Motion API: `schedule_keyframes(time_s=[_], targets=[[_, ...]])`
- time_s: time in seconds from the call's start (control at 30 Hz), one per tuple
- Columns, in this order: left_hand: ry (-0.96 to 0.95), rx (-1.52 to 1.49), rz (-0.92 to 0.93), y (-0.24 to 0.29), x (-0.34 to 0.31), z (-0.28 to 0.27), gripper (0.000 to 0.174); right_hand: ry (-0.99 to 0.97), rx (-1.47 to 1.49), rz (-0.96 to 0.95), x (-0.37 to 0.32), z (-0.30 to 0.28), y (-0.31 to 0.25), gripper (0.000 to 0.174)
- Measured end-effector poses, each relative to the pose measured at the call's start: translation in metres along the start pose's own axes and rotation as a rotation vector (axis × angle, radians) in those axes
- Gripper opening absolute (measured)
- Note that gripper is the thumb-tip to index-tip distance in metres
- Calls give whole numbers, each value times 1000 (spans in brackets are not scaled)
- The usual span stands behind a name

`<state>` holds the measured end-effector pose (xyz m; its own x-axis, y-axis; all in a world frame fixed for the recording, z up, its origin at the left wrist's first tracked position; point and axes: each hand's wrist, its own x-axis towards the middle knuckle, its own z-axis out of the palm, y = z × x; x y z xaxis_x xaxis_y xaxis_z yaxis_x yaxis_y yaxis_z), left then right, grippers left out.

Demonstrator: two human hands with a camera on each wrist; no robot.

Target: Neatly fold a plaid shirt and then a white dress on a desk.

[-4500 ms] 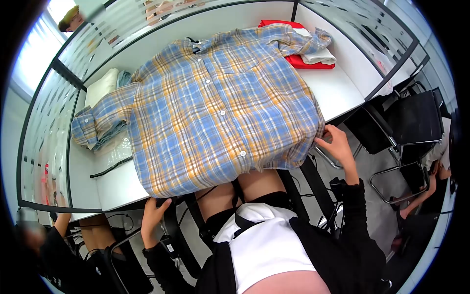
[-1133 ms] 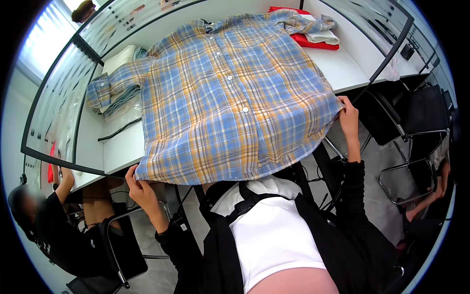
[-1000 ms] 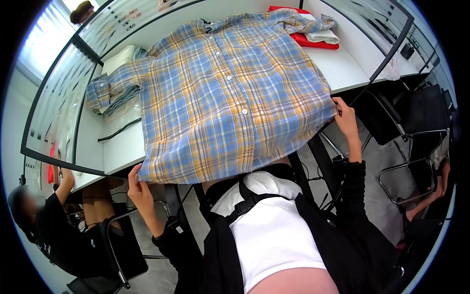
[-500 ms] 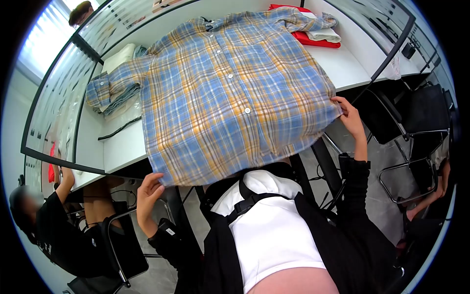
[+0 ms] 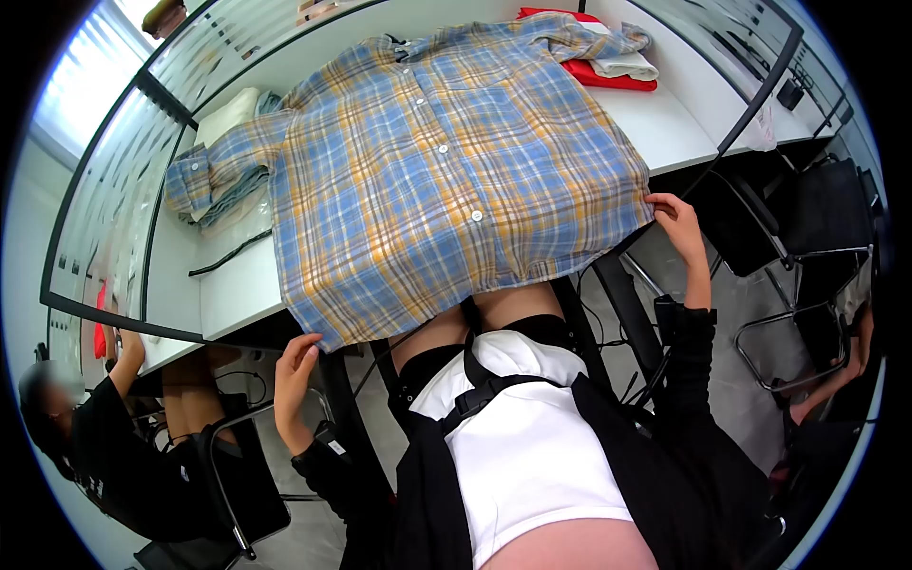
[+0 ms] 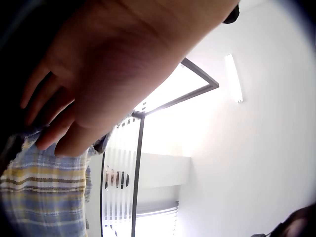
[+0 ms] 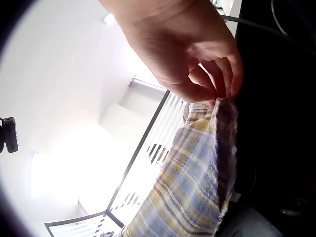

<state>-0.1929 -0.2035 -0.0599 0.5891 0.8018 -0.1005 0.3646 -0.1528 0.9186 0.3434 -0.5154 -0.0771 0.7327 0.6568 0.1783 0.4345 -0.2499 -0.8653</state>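
Observation:
A blue, yellow and white plaid shirt [image 5: 437,171] lies buttoned, front side up, across the white desk, its collar at the far side and its hem over the near edge. My left hand [image 5: 294,385] pinches the hem's left corner; in the left wrist view, thumb and fingers of the left hand [image 6: 98,84] meet at the plaid cloth [image 6: 44,192]. At the hem's right corner my right hand [image 5: 682,233] pinches the cloth, and in the right wrist view the right hand [image 7: 192,54] holds the edge of the shirt [image 7: 187,173] between thumb and fingertips.
Red and white folded cloths [image 5: 613,76] lie at the desk's back right. Folded pale cloth [image 5: 226,114] lies at the left, near a black strip [image 5: 231,253]. Framed panels surround the white desk [image 5: 242,294]. Another person [image 5: 123,437] sits at the left; a black chair [image 5: 831,218] stands right.
The shirt's hem has been lowered and drawn back toward the desk, uncovering the lap. The left hand has shifted slightly right since about a second ago; both hands still pinch the hem corners.

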Motion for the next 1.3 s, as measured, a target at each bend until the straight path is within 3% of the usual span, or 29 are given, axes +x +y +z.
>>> schedule_keyframes(time_s=[0.37, 0.93, 1.03, 1.17, 1.3], targets=[[-8, 4, -30, 2, 2, 5, 20, 96, -99, -17, 5, 3, 21, 21], [-30, -13, -41, -2, 3, 7, 24, 272, -291, -9, 2, 8, 10, 31], [36, 116, 54, -15, 3, -1, 26, 304, -276, -22, 2, 5, 9, 31], [186, 592, 151, 54, -3, -11, 24, 166, -25, 15, 10, -15, -22, 31], [-92, 351, 281, 157, 20, -15, 24, -26, 292, -42, 35, -40, -116, 30]])
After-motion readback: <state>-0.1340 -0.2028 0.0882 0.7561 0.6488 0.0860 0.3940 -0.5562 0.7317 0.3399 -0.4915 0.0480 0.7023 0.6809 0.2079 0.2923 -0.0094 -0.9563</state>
